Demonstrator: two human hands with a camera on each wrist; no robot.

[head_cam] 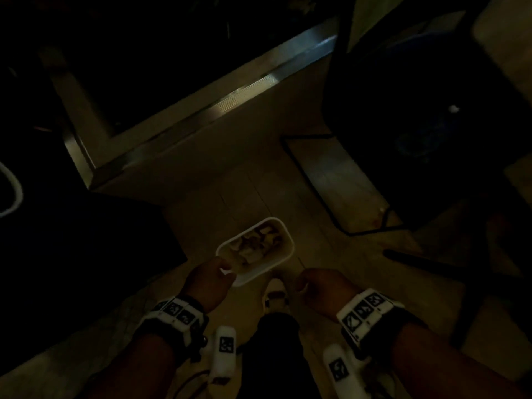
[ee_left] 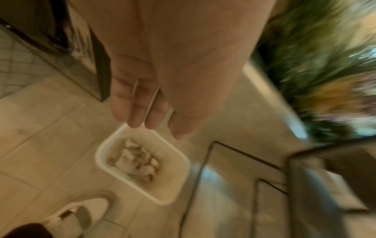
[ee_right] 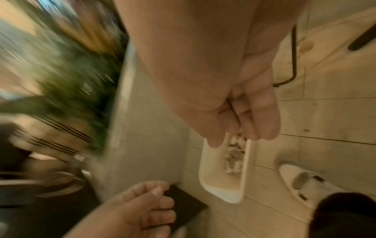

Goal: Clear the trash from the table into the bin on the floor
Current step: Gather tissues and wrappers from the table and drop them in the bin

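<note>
Both hands, left hand (head_cam: pixel 210 279) and right hand (head_cam: pixel 322 289), hang empty with loose fingers above the white bin (head_cam: pixel 283 256) holding crumpled trash (head_cam: pixel 253 244).

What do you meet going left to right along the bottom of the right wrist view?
The person's left hand with loosely curled fingers → white rectangular plastic bin holding crumpled paper trash → white slipper on the tiled floor.
</note>
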